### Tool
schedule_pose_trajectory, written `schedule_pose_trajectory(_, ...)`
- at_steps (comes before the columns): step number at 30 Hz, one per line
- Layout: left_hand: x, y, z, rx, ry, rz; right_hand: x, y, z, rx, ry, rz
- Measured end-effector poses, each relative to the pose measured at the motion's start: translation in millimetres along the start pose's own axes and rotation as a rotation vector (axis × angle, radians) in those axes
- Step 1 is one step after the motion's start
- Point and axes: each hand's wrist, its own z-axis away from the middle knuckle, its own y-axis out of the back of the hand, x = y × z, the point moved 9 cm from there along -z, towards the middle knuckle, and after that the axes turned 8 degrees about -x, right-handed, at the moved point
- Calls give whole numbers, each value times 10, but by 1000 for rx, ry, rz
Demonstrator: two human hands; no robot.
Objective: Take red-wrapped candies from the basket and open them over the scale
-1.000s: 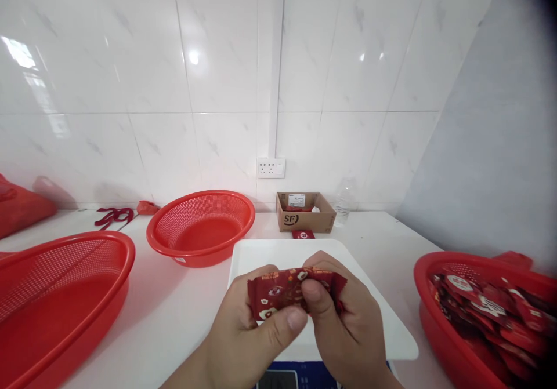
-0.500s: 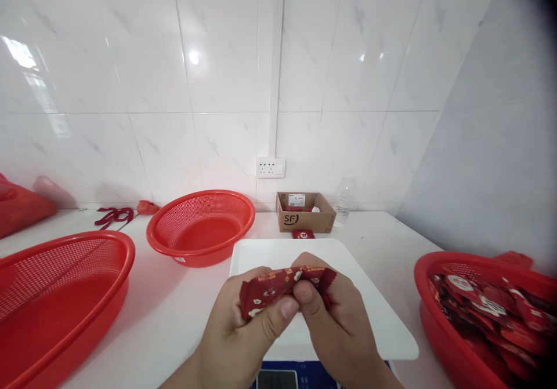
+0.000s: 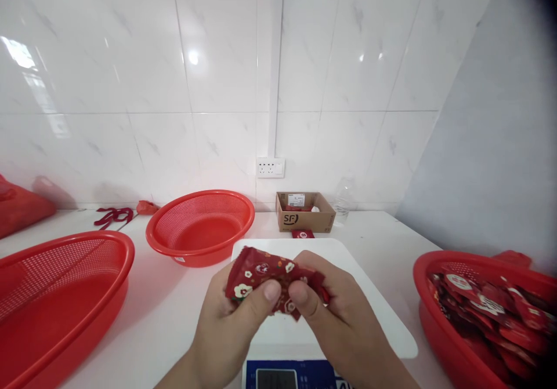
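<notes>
A small dark red packet (image 3: 261, 273) with white flowers printed on it is held in both hands above a white scale (image 3: 296, 334). My left hand (image 3: 232, 319) grips its left part, thumb pressed on the printed face. On the right end, my right hand (image 3: 335, 313) is closed with the thumb on the front and the fingers behind. The packet looks bent and creased between the thumbs. The scale's blue panel with a dark display (image 3: 276, 378) shows below the hands; its digits are too dim to read.
A red basket (image 3: 418, 261) full of similar packets stands at the right. Two more red baskets, a near one (image 3: 128, 255) and a far one (image 3: 248, 203), are on the left. Behind the scale sit a cardboard box (image 3: 311, 222), a single packet (image 3: 303, 234) and a clear bottle (image 3: 345, 195).
The packet has turned so more of its flowered face shows, and its left end is raised. My left hand has shifted slightly left; more of the scale's blue panel is visible.
</notes>
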Motion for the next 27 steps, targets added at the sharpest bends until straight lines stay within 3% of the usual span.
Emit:
schedule_pose_trajectory(5,-102,-15,-13,-105,195,-20,59,24,22,-88,-77,-38)
schedule_pose_trajectory(10,-51,-63,-42,-97,155,-27,26,-55,28,-195,-97,111)
schedule_pose_trajectory(14,6,-30,-31,-34,128,-58,6,-147,43,-295,-88,-23)
schedule_pose_trajectory(17,-29,-134,-22,-144,202,-94,10,-215,47,-351,-114,-187)
schedule_pose_trajectory(19,-25,-182,-21,-191,212,-136,8,-216,35,-340,-113,-200)
schedule_pose_trajectory(27,-4,-196,0,-181,111,-296,-96,-25,-20,-114,53,151)
